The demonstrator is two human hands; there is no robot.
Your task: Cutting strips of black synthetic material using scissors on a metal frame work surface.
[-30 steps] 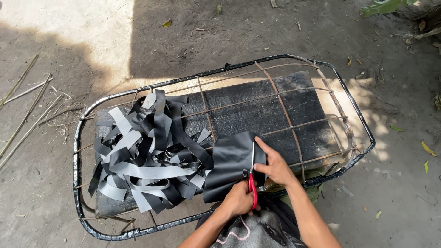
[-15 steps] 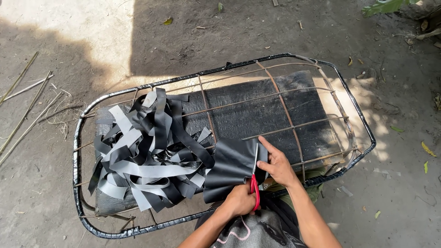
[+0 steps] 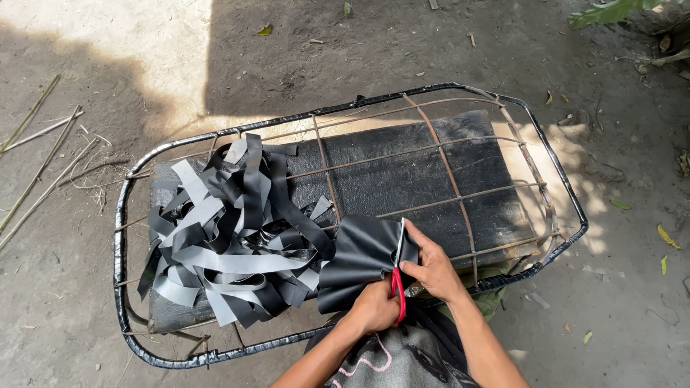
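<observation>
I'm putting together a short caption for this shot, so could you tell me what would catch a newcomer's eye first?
First, the tangled heap of black and grey rubber strips piled on the left half of a metal wire frame lying on bare dirt. Near the frame's front edge, the left hand grips red-handled scissors cutting a folded black rubber sheet, which the right hand steadies. A black textured pad lies under the frame's wires.

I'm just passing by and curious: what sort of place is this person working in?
Most likely an outdoor yard, used as a makeshift work spot. The ground is bare dirt in patchy sunlight, with dry leaves and thin sticks lying about. The work rests on a metal frame set on the dirt.
</observation>
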